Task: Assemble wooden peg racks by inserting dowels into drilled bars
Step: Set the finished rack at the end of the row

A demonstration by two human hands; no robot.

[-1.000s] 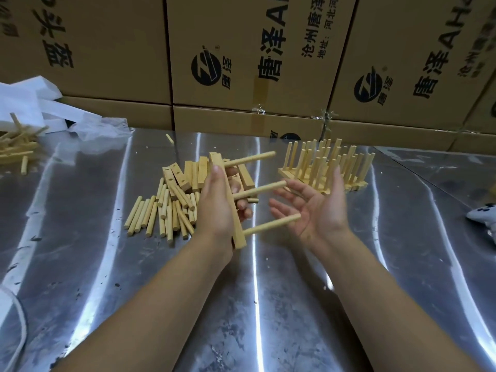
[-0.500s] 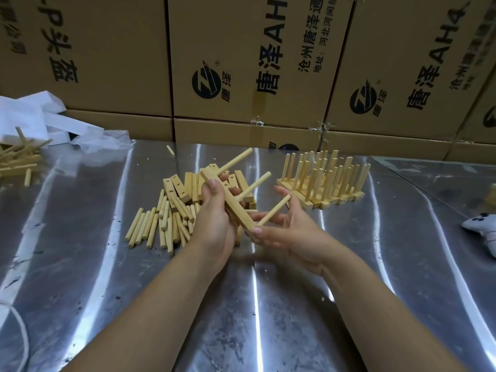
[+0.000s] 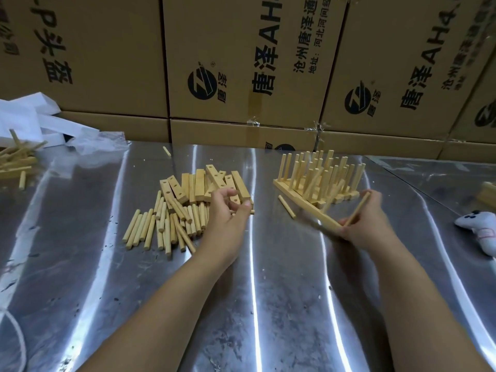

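On the metal table (image 3: 268, 291), in front of stacked cardboard boxes (image 3: 241, 63), lies a heap of roughly nine drilled bars (image 3: 200, 183). Just in front of it lie well over twenty loose dowels (image 3: 161, 226), too overlapped for an exact count. To the right stand several finished racks (image 3: 319, 175) packed together, their number unclear, with a single dowel (image 3: 286, 206) lying just beside them. The left hand (image 3: 226, 218) is over the near edge of the bar heap, fingers curled and thumb apart from them; whether it grips a bar cannot be told. The right hand (image 3: 365, 229) clamps its fingers on one peg rack (image 3: 320, 220), held tilted near the finished racks. The rack is motion-blurred and only two of its dowels can be made out.
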